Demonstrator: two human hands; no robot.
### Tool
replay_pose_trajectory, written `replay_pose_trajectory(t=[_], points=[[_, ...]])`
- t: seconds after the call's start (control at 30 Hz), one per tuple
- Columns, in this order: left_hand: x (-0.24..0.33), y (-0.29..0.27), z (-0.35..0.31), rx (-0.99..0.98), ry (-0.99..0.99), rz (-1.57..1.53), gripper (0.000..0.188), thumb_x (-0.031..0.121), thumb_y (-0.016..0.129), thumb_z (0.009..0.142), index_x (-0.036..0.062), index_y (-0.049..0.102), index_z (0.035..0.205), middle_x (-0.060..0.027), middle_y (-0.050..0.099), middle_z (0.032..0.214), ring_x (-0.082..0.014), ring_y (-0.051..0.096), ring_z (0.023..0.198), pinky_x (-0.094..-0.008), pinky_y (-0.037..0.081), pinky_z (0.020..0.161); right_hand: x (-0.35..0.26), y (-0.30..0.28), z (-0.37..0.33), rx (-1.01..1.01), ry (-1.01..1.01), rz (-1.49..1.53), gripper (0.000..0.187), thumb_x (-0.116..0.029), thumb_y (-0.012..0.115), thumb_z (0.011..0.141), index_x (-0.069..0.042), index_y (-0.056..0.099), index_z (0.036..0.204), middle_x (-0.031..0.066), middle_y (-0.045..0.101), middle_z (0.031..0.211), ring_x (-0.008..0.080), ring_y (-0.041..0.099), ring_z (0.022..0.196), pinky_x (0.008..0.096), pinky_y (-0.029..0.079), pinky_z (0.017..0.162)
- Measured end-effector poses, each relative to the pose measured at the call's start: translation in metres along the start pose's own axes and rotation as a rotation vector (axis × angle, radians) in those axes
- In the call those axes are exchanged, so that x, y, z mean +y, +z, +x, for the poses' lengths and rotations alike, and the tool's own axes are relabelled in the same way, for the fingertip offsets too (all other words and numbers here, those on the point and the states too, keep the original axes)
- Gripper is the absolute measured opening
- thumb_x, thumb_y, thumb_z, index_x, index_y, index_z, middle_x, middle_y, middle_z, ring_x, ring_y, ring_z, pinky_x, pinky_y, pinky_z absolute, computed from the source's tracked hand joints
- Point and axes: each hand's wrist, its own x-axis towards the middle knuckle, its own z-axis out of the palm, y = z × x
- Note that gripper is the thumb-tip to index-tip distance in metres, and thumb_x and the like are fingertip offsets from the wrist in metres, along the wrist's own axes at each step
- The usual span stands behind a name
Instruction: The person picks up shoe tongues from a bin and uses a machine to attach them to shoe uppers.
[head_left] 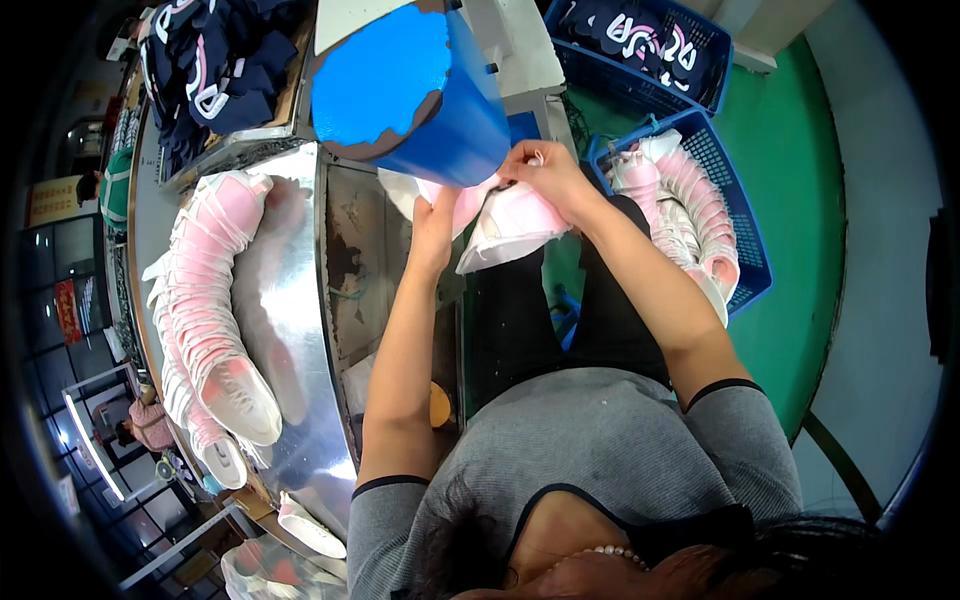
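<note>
A pink and white shoe upper (515, 218) hangs between my hands, just in front of a blue machine housing (455, 110). My left hand (433, 232) is closed on its left part, the fingertips partly hidden by the housing. At its top edge my right hand (548, 178) pinches the material with bent fingers, close to the machine's lower side. The upper's white lower edge spreads out above my lap. Whatever part of the machine works on the upper is hidden behind the housing.
On the metal-topped bench (300, 300) to the left lie nested stacks of pink and white uppers (205, 270). Dark blue pieces (235, 85) are heaped at the far left. To the right, a blue basket (755, 250) holds more pink uppers; another crate (715, 75) behind it contains dark pieces.
</note>
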Motion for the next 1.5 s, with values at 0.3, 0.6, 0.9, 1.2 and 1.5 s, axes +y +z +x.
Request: replay_pose_trajectory(t=[0.3,0.6,0.9,1.2,1.5], points=[[0.0,-0.004,0.006,0.139,-0.339,-0.776,0.039,0.031,0.045,0.096,-0.0015,0.052,0.116,-0.0167,0.06,0.109,-0.0273,0.059,0.099,-0.0424,0.05,0.087,-0.012,-0.03,0.006,0.076,0.269,0.182,0.016,-0.017,0.064,0.084,-0.003,0.057,0.082,0.0064,0.059,0.077,0.0136,0.057,0.071,0.0288,0.047,0.062],[0.002,0.05,-0.133,0.216,-0.129,-0.156,0.056,0.027,0.06,0.09,-0.0014,0.039,0.133,-0.0096,0.049,0.128,-0.0183,0.048,0.117,-0.0326,0.038,0.099,0.033,0.022,-0.072,0.188,0.026,0.487,0.017,-0.018,0.062,0.089,-0.002,0.058,0.092,0.0011,0.058,0.085,0.009,0.053,0.079,0.0248,0.044,0.072],[0.026,0.002,-0.032,0.084,0.063,0.056,0.038,0.011,0.067,0.078,-0.0039,0.057,0.111,-0.0084,0.062,0.102,-0.0166,0.06,0.091,-0.0292,0.047,0.081,0.023,0.023,-0.023,0.091,-0.047,0.293,0.01,-0.007,0.063,0.086,-0.001,0.056,0.084,0.0056,0.06,0.073,0.0097,0.055,0.058,0.0217,0.047,0.058],[-0.004,-0.02,0.033,0.047,-0.415,-0.686,0.029,0.011,0.048,0.089,-0.0033,0.053,0.114,-0.0176,0.061,0.109,-0.0262,0.063,0.098,-0.04,0.052,0.085,0.025,0.022,0.037,0.2,0.101,0.375,0.005,-0.003,0.056,0.084,-0.001,0.055,0.079,0.001,0.051,0.062,0.0088,0.044,0.048,0.0242,0.031,0.042],[0.075,-0.035,-0.141,0.426,-0.042,-0.585,0.043,0.012,0.063,0.083,0.0004,0.049,0.122,-0.0115,0.059,0.115,-0.0215,0.059,0.103,-0.0354,0.047,0.091,0.066,-0.001,-0.025,0.086,0.077,0.087,0.013,-0.017,0.052,0.094,-0.007,0.056,0.085,0.0002,0.054,0.067,0.0047,0.047,0.052,0.0175,0.033,0.043]])
